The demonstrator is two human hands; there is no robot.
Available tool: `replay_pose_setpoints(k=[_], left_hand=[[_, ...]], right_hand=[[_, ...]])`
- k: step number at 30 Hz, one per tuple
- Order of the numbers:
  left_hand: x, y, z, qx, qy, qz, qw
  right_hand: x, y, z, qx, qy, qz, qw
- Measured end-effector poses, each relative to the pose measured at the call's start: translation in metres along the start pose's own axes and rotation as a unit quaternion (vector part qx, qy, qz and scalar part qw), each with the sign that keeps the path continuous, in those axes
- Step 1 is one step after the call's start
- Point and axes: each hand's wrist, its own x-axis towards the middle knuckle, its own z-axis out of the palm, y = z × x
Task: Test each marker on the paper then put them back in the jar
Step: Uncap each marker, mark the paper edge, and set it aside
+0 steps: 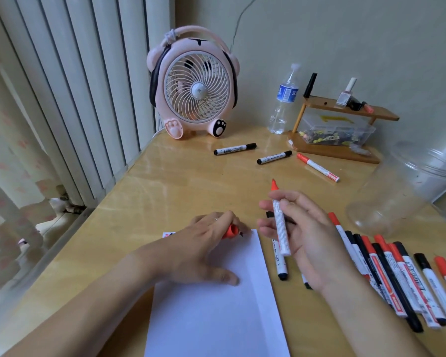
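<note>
My right hand (301, 228) grips an uncapped red marker (280, 222), its tip pointing up and away, above the table just right of the white paper (216, 305). My left hand (206, 248) rests on the paper's top part and holds the red cap (229, 231) under its fingers. Small dark marks show at the paper's top edge. Several red and black markers (397, 274) lie in a row to the right. The clear plastic jar (397, 189) lies on its side at the right. Three more markers (274, 157) lie farther back.
A pink desk fan (195, 86) stands at the back of the wooden table (165, 191). A water bottle (285, 99) and a small wooden shelf (345, 130) with a clear box stand at the back right. Curtains hang at the left.
</note>
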Motion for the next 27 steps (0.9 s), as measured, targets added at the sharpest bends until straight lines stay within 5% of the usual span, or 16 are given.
replay_pose_setpoints(k=[2, 4, 16, 22, 27], left_hand=[[0.0, -0.003, -0.004, 0.009, -0.017, -0.007, 1.0], [-0.001, -0.004, -0.007, 0.023, -0.026, -0.022, 0.999], [-0.008, -0.005, -0.02, -0.012, -0.076, -0.066, 0.995], [0.002, -0.02, -0.006, 0.009, 0.156, -0.108, 0.982], [0.006, -0.039, 0.0, 0.026, 0.203, -0.151, 0.967]], right_hand=[[0.001, 0.009, 0.004, 0.146, -0.026, 0.054, 0.988], [-0.003, 0.019, 0.01, 0.166, -0.051, 0.057, 0.983], [-0.007, 0.046, 0.019, -0.136, 0.094, -0.107, 0.98], [-0.009, 0.051, 0.024, -0.14, 0.068, -0.084, 0.984], [-0.011, 0.053, 0.027, -0.182, 0.08, -0.099, 0.975]])
